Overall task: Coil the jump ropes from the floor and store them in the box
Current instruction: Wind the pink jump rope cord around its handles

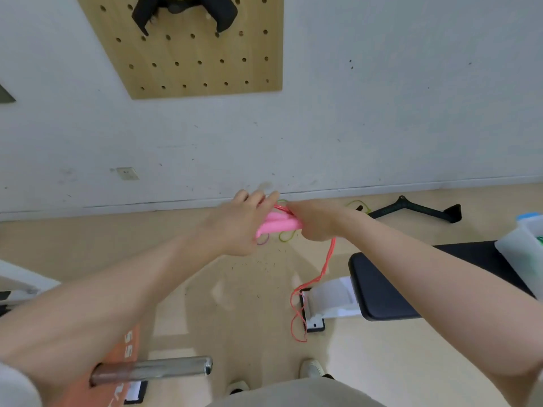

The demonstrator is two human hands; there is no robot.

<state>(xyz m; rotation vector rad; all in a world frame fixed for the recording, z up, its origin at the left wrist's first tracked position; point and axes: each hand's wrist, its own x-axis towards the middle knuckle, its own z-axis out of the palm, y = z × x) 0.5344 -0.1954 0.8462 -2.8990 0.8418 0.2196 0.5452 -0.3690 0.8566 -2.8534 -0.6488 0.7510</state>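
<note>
Both my hands are raised in front of me around a pink jump rope. My left hand [238, 223] holds the two pink handles [277, 224] from the left, fingers partly spread above them. My right hand [313, 223] grips the handles' right end and the bunched red cord there. The red-orange cord [321, 271] hangs down from my right hand in loose loops to the floor beside the bench foot. A green rope [359, 205] lies on the floor by the wall, and green and purple loops [286, 237] show under my hands. The translucent box [520, 254] stands on the bench at far right.
A black padded bench [390, 286] with a white frame foot [329, 301] stands at right. A black cable-machine handle [417, 210] lies by the wall. A steel barbell sleeve [152, 370] and an orange mat are at bottom left. A wooden pegboard [194, 54] hangs on the wall.
</note>
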